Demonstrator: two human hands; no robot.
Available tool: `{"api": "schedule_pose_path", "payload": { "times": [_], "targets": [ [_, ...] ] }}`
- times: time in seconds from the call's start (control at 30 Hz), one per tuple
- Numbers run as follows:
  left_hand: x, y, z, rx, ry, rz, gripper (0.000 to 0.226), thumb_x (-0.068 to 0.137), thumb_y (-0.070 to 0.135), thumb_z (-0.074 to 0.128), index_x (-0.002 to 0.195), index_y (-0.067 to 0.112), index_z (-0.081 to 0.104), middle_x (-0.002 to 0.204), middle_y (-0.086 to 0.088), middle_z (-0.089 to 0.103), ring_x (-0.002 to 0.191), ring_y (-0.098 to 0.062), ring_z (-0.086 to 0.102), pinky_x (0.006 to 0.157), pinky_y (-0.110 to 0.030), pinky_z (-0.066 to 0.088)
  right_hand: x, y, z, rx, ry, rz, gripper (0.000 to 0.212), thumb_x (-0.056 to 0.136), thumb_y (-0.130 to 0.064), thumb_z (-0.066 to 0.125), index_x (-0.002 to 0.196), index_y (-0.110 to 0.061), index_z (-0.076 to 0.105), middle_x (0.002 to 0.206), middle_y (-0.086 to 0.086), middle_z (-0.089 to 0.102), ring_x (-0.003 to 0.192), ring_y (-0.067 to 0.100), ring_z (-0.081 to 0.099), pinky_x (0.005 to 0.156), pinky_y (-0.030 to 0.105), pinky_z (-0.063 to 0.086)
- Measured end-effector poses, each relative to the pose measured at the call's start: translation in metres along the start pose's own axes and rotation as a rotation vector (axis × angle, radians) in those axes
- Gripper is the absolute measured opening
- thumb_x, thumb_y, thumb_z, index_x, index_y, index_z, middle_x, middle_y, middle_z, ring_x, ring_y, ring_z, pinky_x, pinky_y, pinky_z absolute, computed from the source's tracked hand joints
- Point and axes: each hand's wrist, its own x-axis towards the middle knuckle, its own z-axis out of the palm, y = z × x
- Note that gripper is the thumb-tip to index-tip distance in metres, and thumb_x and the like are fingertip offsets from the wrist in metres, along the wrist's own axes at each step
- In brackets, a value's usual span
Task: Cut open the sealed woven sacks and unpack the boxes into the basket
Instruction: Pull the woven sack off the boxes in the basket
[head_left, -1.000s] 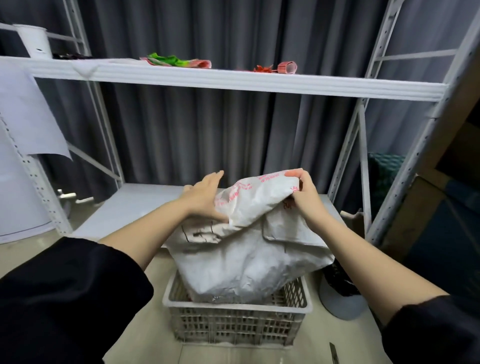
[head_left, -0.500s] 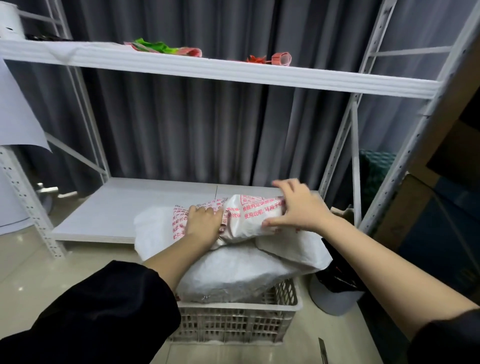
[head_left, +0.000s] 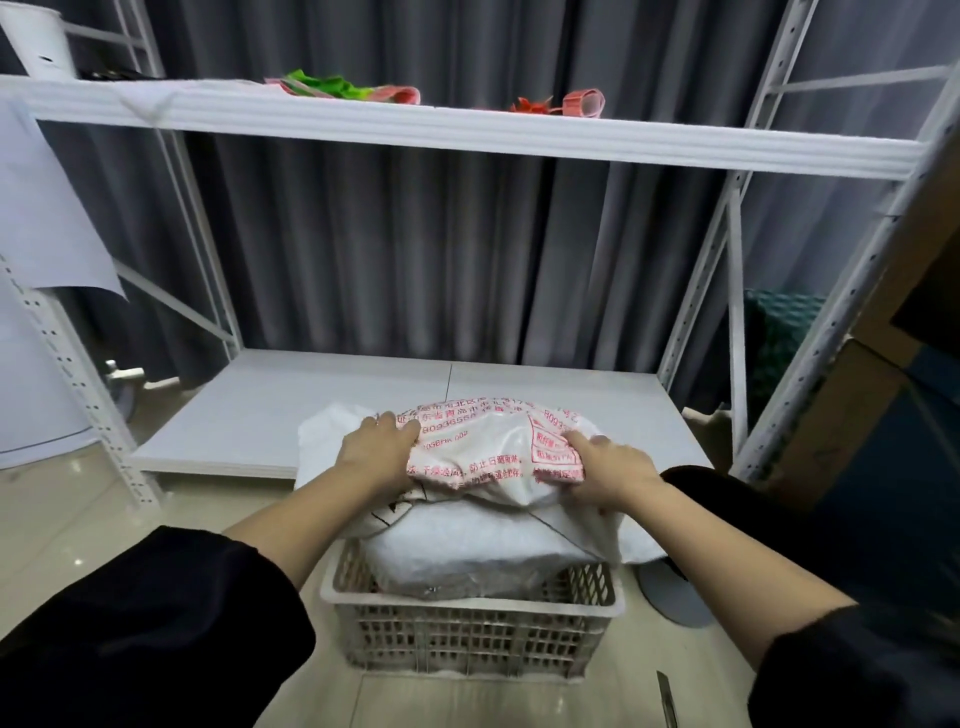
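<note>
Since a second ago the printed sack (head_left: 488, 447) has come down from chest height, where it was held up by its corners, and is now pressed onto the pile in the basket (head_left: 470, 631). The left hand (head_left: 376, 452) grips the sack's left end, fingers curled over the bunched fabric; the right hand (head_left: 605, 470) grips the right end the same way. Under it lie more white woven sacks (head_left: 467, 545), heaped above the basket rim and spilling over its right side.

Progress, as I judge it: the upper sack looks limp and folded, probably emptied, but no boxes are visible, so unpacking cannot be confirmed. Whether the lower sacks are cut or sealed cannot be told.

The basket stands on the floor, in front of the lower shelf (head_left: 291, 410) of a white rack. A blade-like tool (head_left: 667, 699) lies on the floor to the basket's right, cut off by the frame edge. The red print is too blurred to read.
</note>
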Motion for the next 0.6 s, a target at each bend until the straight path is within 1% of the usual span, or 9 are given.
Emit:
{"api": "schedule_pose_path", "payload": {
  "times": [0.07, 0.13, 0.27, 0.37, 0.4, 0.43, 0.5, 0.53, 0.6],
  "targets": [
    [-0.005, 0.008, -0.001, -0.015, 0.066, 0.007, 0.051, 0.085, 0.027, 0.060, 0.131, 0.017, 0.040, 0.127, -0.010, 0.048, 0.116, -0.031, 0.049, 0.087, -0.038, 0.046, 0.000, -0.002, -0.001, 0.047, 0.182, -0.034, 0.043, 0.088, -0.046, 0.048, 0.125, -0.026, 0.040, 0.114, 0.008, 0.062, 0.100, 0.033, 0.062, 0.071, 0.035, 0.043],
    [-0.007, 0.010, -0.017, -0.055, 0.185, 0.015, 0.047, 0.084, 0.019, 0.059, 0.128, 0.015, 0.042, 0.122, -0.011, 0.051, 0.111, -0.033, 0.053, 0.079, -0.038, 0.046, 0.001, -0.003, -0.019, 0.082, 0.366, -0.048, 0.025, 0.087, -0.030, 0.049, 0.111, -0.022, 0.047, 0.102, 0.009, 0.067, 0.090, 0.034, 0.064, 0.062, 0.032, 0.040],
    [0.001, -0.005, -0.089, -0.244, 0.580, -0.027, 0.026, 0.083, 0.010, 0.053, 0.109, 0.011, 0.048, 0.110, -0.014, 0.053, 0.100, -0.038, 0.055, 0.065, -0.039, 0.036, -0.003, -0.003, -0.090, 0.071, 0.638, -0.022, 0.026, 0.083, -0.025, 0.055, 0.107, -0.018, 0.050, 0.101, 0.012, 0.066, 0.089, 0.039, 0.065, 0.064, 0.037, 0.043],
    [0.001, -0.009, -0.132, -0.462, 0.833, -0.127, 0.030, 0.076, 0.003, 0.054, 0.106, 0.010, 0.050, 0.108, -0.014, 0.052, 0.099, -0.036, 0.050, 0.069, -0.042, 0.037, -0.007, -0.004, -0.145, 0.165, 0.844, 0.008, 0.033, 0.081, -0.029, 0.057, 0.112, -0.019, 0.050, 0.102, 0.010, 0.066, 0.090, 0.037, 0.064, 0.064, 0.037, 0.042],
    [0.000, -0.008, -0.136, -0.499, 0.842, -0.172, 0.032, 0.076, 0.003, 0.055, 0.107, 0.009, 0.050, 0.110, -0.014, 0.053, 0.100, -0.035, 0.049, 0.071, -0.042, 0.038, -0.008, -0.005, -0.154, 0.191, 0.833, 0.014, 0.036, 0.080, -0.028, 0.058, 0.114, -0.020, 0.049, 0.103, 0.009, 0.065, 0.091, 0.037, 0.064, 0.064, 0.036, 0.039],
    [0.000, -0.008, -0.136, -0.473, 0.781, -0.191, 0.032, 0.078, 0.005, 0.056, 0.109, 0.009, 0.050, 0.112, -0.015, 0.052, 0.103, -0.036, 0.048, 0.074, -0.042, 0.038, -0.008, -0.006, -0.159, 0.171, 0.764, 0.004, 0.038, 0.079, -0.027, 0.058, 0.115, -0.021, 0.048, 0.106, 0.008, 0.064, 0.093, 0.036, 0.063, 0.065, 0.036, 0.039],
    [0.002, -0.009, -0.129, -0.329, 0.499, -0.151, 0.031, 0.084, 0.012, 0.055, 0.113, 0.008, 0.048, 0.118, -0.018, 0.051, 0.110, -0.039, 0.049, 0.078, -0.043, 0.041, -0.005, -0.008, -0.156, 0.021, 0.550, -0.071, 0.034, 0.080, -0.022, 0.055, 0.113, -0.020, 0.047, 0.109, 0.010, 0.064, 0.094, 0.037, 0.063, 0.069, 0.037, 0.044],
    [0.005, -0.013, -0.129, -0.292, 0.431, -0.124, 0.028, 0.085, 0.012, 0.053, 0.112, 0.008, 0.048, 0.118, -0.020, 0.052, 0.109, -0.040, 0.051, 0.078, -0.043, 0.042, -0.006, -0.008, -0.156, -0.046, 0.517, -0.102, 0.028, 0.082, -0.020, 0.052, 0.110, -0.019, 0.048, 0.108, 0.011, 0.065, 0.093, 0.036, 0.063, 0.068, 0.037, 0.044],
    [0.007, -0.020, -0.143, -0.336, 0.555, -0.090, 0.024, 0.083, 0.006, 0.050, 0.107, 0.006, 0.049, 0.112, -0.022, 0.053, 0.103, -0.042, 0.053, 0.073, -0.044, 0.042, -0.010, -0.005, -0.165, -0.062, 0.668, -0.131, 0.021, 0.084, -0.016, 0.049, 0.105, -0.017, 0.049, 0.104, 0.011, 0.064, 0.087, 0.037, 0.063, 0.062, 0.036, 0.040]
  ]
}}
